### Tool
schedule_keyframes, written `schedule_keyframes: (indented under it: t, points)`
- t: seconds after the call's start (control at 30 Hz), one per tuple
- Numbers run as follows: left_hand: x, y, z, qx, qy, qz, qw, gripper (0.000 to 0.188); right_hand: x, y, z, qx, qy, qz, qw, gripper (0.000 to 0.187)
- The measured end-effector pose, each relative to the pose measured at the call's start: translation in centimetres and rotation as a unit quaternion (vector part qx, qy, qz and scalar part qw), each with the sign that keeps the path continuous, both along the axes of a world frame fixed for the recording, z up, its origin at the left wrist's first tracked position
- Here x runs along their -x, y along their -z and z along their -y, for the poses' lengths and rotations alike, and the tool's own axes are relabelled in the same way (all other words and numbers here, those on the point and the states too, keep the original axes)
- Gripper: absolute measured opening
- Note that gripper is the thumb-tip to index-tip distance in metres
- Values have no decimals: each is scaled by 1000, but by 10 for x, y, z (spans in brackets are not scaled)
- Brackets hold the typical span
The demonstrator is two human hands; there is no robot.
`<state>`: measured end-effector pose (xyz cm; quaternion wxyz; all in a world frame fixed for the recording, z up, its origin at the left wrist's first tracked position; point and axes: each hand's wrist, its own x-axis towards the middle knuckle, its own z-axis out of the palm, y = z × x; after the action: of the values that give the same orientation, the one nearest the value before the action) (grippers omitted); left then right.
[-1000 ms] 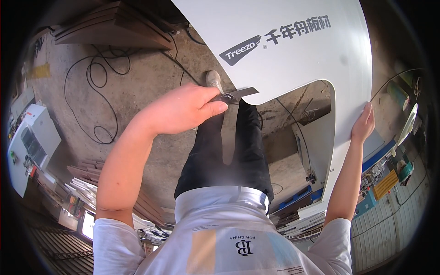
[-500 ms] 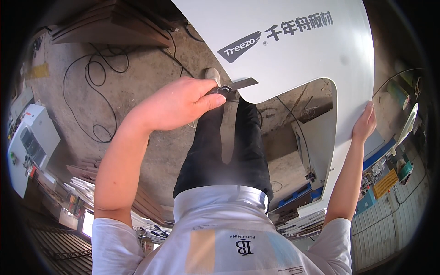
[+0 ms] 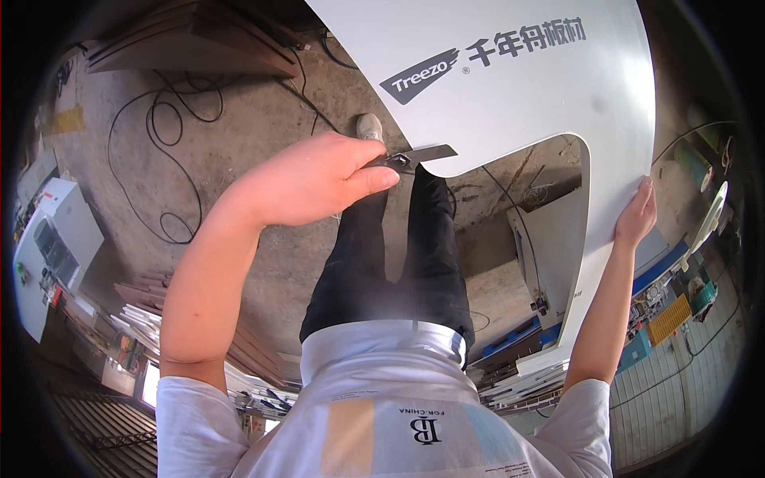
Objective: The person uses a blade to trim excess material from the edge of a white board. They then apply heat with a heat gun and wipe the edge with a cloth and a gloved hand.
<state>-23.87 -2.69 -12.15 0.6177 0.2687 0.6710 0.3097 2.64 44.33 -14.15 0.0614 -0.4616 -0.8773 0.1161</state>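
Observation:
My left hand (image 3: 307,179) is closed around a utility knife (image 3: 396,162), with thumb and fingers pinched on its dark body. The blade (image 3: 434,154) points right and lies over the rounded corner of a large white panel (image 3: 526,95); whether it is cutting into the edge I cannot tell. This panel has dark grey print and a wide cutout with rounded corners along its near side. At the panel's right edge, my right hand (image 3: 635,213) grips the narrow strip beside the cutout. Part of that hand's fingers are hidden by the panel.
Black cable (image 3: 171,151) lies looped on the concrete floor at the left. Brown boards (image 3: 187,44) are stacked at the far left. A white-topped machine (image 3: 60,251) stands at the left edge. Tools and a yellow piece (image 3: 668,317) sit at the right. My shoe (image 3: 368,126) is near the knife.
The knife and my left hand have shifted slightly right. The panel's corner and edge have also moved a little to the right, with my right hand still on it.

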Motion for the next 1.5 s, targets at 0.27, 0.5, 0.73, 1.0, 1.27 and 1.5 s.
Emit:
schedule_keyframes:
  t: [0.27, 0.5, 0.73, 1.0, 1.27, 1.5]
  points:
    - [-2, -2, 0, 6, -12, -19, 1000, 37, -1, 1, -2, -12, -9, -4, 1000, 58]
    - [-2, 1, 1, 3, 0, -17, 1000, 38, 0, 1, -1, -17, -15, -3, 1000, 59]
    - [0, 2, -1, 10, 7, 17, 1000, 39, 1, 0, 1, -15, -12, -2, 1000, 59]
    - [2, 3, -2, 21, 5, 75, 997, 38, 3, -1, 4, -10, -8, -6, 1000, 58]
    - [0, 4, -2, 11, 5, 74, 997, 38, 3, 0, 4, -21, -14, -5, 1000, 57]
    - [-5, 5, -1, 19, -13, 96, 995, 38, 1, 1, 2, -24, -11, -6, 1000, 57]
